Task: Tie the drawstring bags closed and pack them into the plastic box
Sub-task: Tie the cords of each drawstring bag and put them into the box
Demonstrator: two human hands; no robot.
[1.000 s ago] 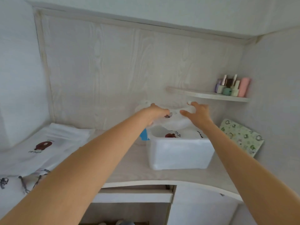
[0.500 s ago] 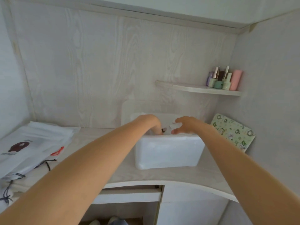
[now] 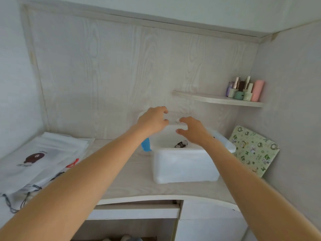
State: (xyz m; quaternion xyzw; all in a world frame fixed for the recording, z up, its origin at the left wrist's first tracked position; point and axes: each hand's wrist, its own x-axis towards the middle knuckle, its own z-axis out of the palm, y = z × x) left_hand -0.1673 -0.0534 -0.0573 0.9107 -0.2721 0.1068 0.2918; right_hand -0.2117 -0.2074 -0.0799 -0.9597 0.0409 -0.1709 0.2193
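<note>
With my left hand point(image 3: 152, 121) and right hand point(image 3: 192, 130) hovering loosely curled and empty above the translucent white plastic box point(image 3: 185, 164), one bag packed inside, I judge the next move is fetching another white drawstring bag point(image 3: 40, 159) from the left pile.

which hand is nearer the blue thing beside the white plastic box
Left. The left hand hovers just above the blue object; the right hand is farther right, over the white plastic box.

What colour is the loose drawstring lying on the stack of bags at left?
Red, lying on the white bags; the head view shows it.
</note>
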